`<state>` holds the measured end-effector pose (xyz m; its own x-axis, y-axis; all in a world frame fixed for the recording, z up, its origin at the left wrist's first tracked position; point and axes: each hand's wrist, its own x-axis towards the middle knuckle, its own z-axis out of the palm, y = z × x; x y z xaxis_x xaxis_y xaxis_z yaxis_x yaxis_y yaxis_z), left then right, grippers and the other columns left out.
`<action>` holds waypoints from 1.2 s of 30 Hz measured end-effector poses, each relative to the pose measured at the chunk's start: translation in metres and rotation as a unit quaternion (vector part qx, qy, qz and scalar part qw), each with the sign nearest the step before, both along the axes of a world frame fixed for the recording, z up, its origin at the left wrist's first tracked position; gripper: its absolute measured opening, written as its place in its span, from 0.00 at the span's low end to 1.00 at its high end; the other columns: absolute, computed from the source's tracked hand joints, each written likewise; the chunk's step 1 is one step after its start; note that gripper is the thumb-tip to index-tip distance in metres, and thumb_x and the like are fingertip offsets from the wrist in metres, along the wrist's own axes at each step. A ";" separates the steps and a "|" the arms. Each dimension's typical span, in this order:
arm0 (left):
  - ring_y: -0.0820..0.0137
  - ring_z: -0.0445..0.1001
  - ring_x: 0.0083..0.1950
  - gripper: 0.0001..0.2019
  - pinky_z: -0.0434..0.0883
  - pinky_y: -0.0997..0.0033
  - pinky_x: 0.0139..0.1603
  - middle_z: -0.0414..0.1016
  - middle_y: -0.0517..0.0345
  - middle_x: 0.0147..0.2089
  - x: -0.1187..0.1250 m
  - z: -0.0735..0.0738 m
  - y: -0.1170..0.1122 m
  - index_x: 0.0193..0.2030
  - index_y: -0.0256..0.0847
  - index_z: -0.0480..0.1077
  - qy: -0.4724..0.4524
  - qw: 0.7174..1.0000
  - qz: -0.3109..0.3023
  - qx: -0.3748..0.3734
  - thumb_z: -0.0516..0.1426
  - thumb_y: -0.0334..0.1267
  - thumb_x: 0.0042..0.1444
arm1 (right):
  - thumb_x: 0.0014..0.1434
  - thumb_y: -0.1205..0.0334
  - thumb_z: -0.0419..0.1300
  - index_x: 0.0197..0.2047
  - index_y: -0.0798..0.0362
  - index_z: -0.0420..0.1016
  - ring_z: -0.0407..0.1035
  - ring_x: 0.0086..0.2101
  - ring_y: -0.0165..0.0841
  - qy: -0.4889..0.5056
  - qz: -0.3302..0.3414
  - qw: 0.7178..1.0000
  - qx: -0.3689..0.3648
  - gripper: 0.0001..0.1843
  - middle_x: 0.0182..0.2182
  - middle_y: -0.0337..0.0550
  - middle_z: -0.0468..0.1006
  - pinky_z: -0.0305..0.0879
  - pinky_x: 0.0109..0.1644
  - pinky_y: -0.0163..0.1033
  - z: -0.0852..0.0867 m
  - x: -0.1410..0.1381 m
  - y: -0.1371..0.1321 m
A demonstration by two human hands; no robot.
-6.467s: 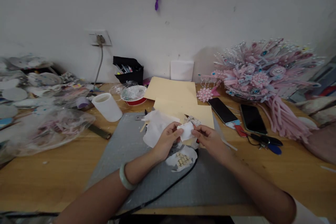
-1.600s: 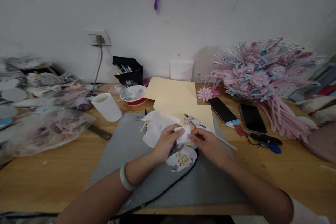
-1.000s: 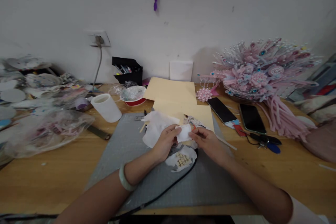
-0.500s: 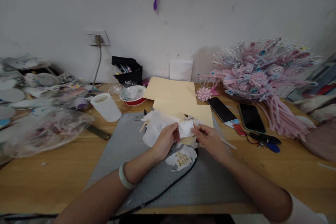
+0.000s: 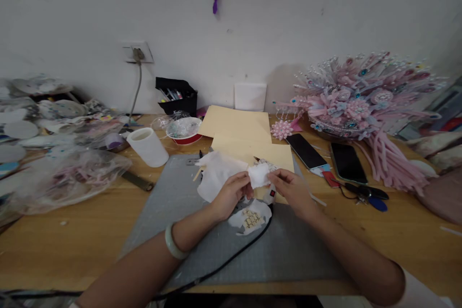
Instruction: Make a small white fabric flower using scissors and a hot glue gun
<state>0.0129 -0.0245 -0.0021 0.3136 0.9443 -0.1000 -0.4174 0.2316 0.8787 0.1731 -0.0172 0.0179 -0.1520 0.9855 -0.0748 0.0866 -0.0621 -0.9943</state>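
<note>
Wears a pale bangle (image 5: 173, 242) on the left wrist, over the front part of the wooden table (image 5: 72, 255). From the front edge, a black cable (image 5: 220, 265), curving across a grey cutting mat (image 5: 162, 216) to a pale handle (image 5: 270, 194) with a red-and-black switch, close to the right hand (image 5: 290, 190). On the mat, inside the cable's bend, a ragged white scrap (image 5: 234, 220) under a cluster of cream, dark-lined pieces (image 5: 253, 220).

Pinches a small white piece (image 5: 258, 175) at its left edge with the thumb and fingertips of the left hand (image 5: 231, 195), and at its right edge with the thumb and fingertips of the right. Holds it up above the back half of the mat, right of the middle. Left of it, near the mat's back left corner, a larger crumpled white sheet (image 5: 216, 175).

Toward the table's left edge, a clear bag (image 5: 72, 178) with pink bits inside; between bag and mat, farther back, a tilted white cylinder (image 5: 147, 147). Toward the right edge, keys (image 5: 368, 197), a red tag (image 5: 330, 179) and two phones, one (image 5: 349, 162) on the right, another (image 5: 306, 150) on the left.

Over the mat's back edge, overlapping cream sheets (image 5: 238, 125). Along the table's back edge, from the left, a black pen case (image 5: 178, 106), a pink flower (image 5: 281, 130) and a large pink beaded ornament (image 5: 357, 101). Beyond, on the wall, a socket (image 5: 144, 52) and a purple strip (image 5: 215, 1).
</note>
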 end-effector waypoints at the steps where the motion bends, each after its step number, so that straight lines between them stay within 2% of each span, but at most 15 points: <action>1: 0.77 0.62 0.21 0.12 0.58 0.77 0.23 0.64 0.62 0.19 0.001 0.000 0.000 0.25 0.36 0.64 0.007 1.000 -0.003 -0.001 0.58 0.44 0.45 | 0.45 0.50 0.58 0.22 0.54 0.66 0.50 0.17 0.23 -0.007 -0.004 1.000 0.002 0.15 0.15 0.30 0.59 0.47 0.21 0.32 0.001 0.000 0.000; 6: 0.79 0.59 0.16 0.16 0.54 0.78 0.19 0.62 0.64 0.15 0.002 -0.004 -0.002 0.24 0.36 0.63 0.113 0.993 -0.021 0.003 0.57 0.50 0.45 | 0.43 0.51 0.60 0.22 0.55 0.67 0.52 0.18 0.23 -0.015 -0.006 1.000 0.003 0.15 0.17 0.32 0.62 0.48 0.21 0.31 0.004 -0.002 -0.002; 12: 0.81 0.54 0.15 0.19 0.49 0.79 0.17 0.59 0.67 0.13 0.000 -0.001 -0.002 0.22 0.37 0.59 0.144 0.987 0.067 0.028 0.54 0.53 0.47 | 0.46 0.47 0.58 0.20 0.54 0.64 0.46 0.15 0.22 0.019 -0.028 0.999 0.023 0.18 0.13 0.29 0.56 0.42 0.18 0.31 0.003 0.004 -0.001; 15: 0.81 0.53 0.14 0.19 0.49 0.79 0.16 0.58 0.68 0.12 0.000 -0.001 -0.001 0.21 0.38 0.58 0.141 0.986 0.088 0.033 0.53 0.54 0.47 | 0.50 0.45 0.53 0.16 0.53 0.59 0.47 0.15 0.23 -0.027 -0.042 0.998 0.036 0.22 0.12 0.30 0.54 0.43 0.18 0.31 0.002 0.008 0.002; 17: 0.80 0.53 0.13 0.19 0.49 0.79 0.16 0.57 0.68 0.12 0.000 -0.002 0.001 0.21 0.38 0.58 0.127 0.985 0.114 0.032 0.52 0.54 0.48 | 0.52 0.47 0.52 0.16 0.53 0.59 0.51 0.16 0.24 -0.093 -0.032 0.993 0.068 0.22 0.12 0.31 0.56 0.47 0.20 0.31 0.002 0.010 0.004; 19: 0.80 0.53 0.13 0.20 0.50 0.78 0.16 0.57 0.68 0.12 -0.001 -0.002 0.002 0.20 0.39 0.58 0.111 0.978 0.170 0.036 0.52 0.54 0.49 | 0.53 0.52 0.53 0.23 0.53 0.68 0.57 0.20 0.26 -0.189 0.007 0.975 0.118 0.15 0.17 0.34 0.65 0.52 0.24 0.32 0.004 0.012 0.005; 20: 0.80 0.54 0.14 0.20 0.51 0.78 0.16 0.57 0.67 0.13 -0.002 -0.001 0.003 0.20 0.39 0.58 0.105 0.972 0.206 0.041 0.51 0.55 0.49 | 0.53 0.55 0.53 0.30 0.52 0.71 0.60 0.22 0.28 -0.244 0.030 0.959 0.143 0.11 0.22 0.36 0.70 0.53 0.26 0.32 0.006 0.014 0.005; 22: 0.81 0.55 0.15 0.21 0.53 0.78 0.16 0.58 0.66 0.14 -0.004 0.001 0.005 0.19 0.38 0.58 0.099 0.956 0.270 0.058 0.51 0.54 0.49 | 0.53 0.59 0.53 0.45 0.49 0.70 0.63 0.25 0.29 -0.355 0.073 0.917 0.168 0.15 0.30 0.38 0.75 0.55 0.29 0.34 0.011 0.016 0.004; 23: 0.81 0.56 0.15 0.21 0.53 0.78 0.16 0.58 0.66 0.15 -0.005 0.002 0.006 0.19 0.38 0.58 0.098 0.950 0.289 0.069 0.52 0.54 0.49 | 0.54 0.59 0.53 0.48 0.48 0.68 0.64 0.26 0.30 -0.403 0.096 0.895 0.167 0.17 0.32 0.39 0.76 0.55 0.30 0.34 0.013 0.016 0.003; 25: 0.81 0.56 0.16 0.20 0.54 0.78 0.17 0.58 0.66 0.16 -0.006 0.002 0.007 0.19 0.38 0.59 0.092 0.944 0.305 0.082 0.51 0.54 0.50 | 0.56 0.56 0.50 0.45 0.48 0.71 0.66 0.27 0.32 -0.467 0.146 0.859 0.149 0.15 0.31 0.41 0.77 0.55 0.29 0.34 0.018 0.018 0.001; 28: 0.81 0.56 0.15 0.20 0.53 0.78 0.16 0.59 0.66 0.17 -0.007 0.001 0.010 0.22 0.38 0.60 0.061 0.947 0.305 0.077 0.51 0.54 0.49 | 0.57 0.54 0.49 0.36 0.49 0.74 0.68 0.29 0.34 -0.508 0.187 0.828 0.145 0.15 0.30 0.43 0.77 0.55 0.29 0.35 0.018 0.018 -0.001; 30: 0.81 0.56 0.15 0.20 0.52 0.79 0.16 0.60 0.66 0.17 -0.008 -0.001 0.011 0.22 0.38 0.61 0.039 0.952 0.295 0.068 0.52 0.54 0.48 | 0.58 0.56 0.48 0.34 0.50 0.74 0.69 0.31 0.35 -0.518 0.180 0.820 0.164 0.14 0.31 0.43 0.77 0.56 0.30 0.35 0.015 0.017 -0.001; 33: 0.80 0.57 0.15 0.19 0.54 0.78 0.17 0.62 0.65 0.17 -0.007 -0.002 0.010 0.22 0.37 0.61 0.031 0.958 0.276 0.069 0.54 0.54 0.46 | 0.59 0.62 0.47 0.38 0.51 0.73 0.69 0.35 0.34 -0.496 0.170 0.826 0.207 0.14 0.35 0.44 0.77 0.59 0.36 0.36 0.008 0.014 -0.001; 36: 0.80 0.57 0.16 0.19 0.55 0.78 0.18 0.61 0.65 0.16 -0.006 -0.001 0.007 0.21 0.37 0.61 0.033 0.961 0.262 0.083 0.54 0.53 0.46 | 0.56 0.60 0.53 0.42 0.53 0.72 0.65 0.42 0.36 -0.471 0.197 0.808 0.293 0.12 0.39 0.46 0.75 0.57 0.46 0.40 0.004 0.009 -0.005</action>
